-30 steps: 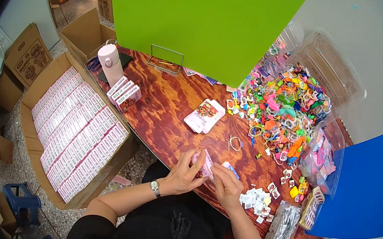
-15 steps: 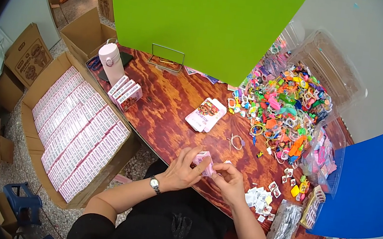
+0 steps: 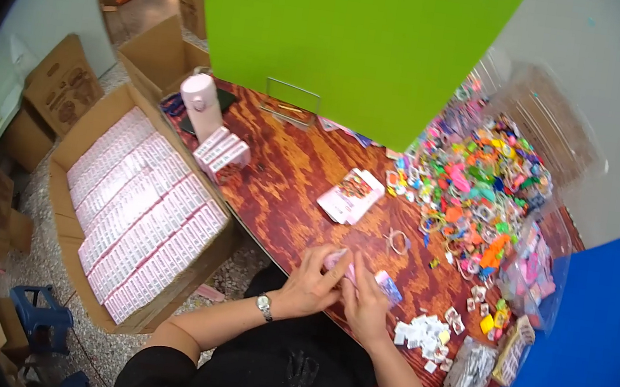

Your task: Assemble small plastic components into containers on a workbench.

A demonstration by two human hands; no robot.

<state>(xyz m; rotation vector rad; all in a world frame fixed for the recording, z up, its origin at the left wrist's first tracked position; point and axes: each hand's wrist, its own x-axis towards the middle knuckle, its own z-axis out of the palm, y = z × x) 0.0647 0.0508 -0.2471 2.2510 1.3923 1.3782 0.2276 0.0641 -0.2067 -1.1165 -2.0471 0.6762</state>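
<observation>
Between my two hands is a small pink box [image 3: 332,260], mostly covered by the fingers. My left hand [image 3: 309,283], with a wristwatch above it, grips the box from the left. From the right, the fingers of my right hand [image 3: 367,304] close on the box's other end. A small blue and purple card or packet [image 3: 389,288] lies on the table against the right hand. Farther off lies a short pile of flat pink and white cartons [image 3: 340,204] with a colourful picture. A thin loop [image 3: 398,242] rests to their right.
A large carton [image 3: 60,215] packed with pink boxes stands at the left. A pink bottle [image 3: 201,103] and several upright boxes [image 3: 223,155] are on the table. A heap of colourful trinkets [image 3: 475,188] covers the right side, near white tags [image 3: 423,332] and a clear tray [image 3: 469,375].
My right hand has come in closer to the left, and the fingers now cover more of the pink box. More of the blue and purple card shows. The whole view has shifted slightly.
</observation>
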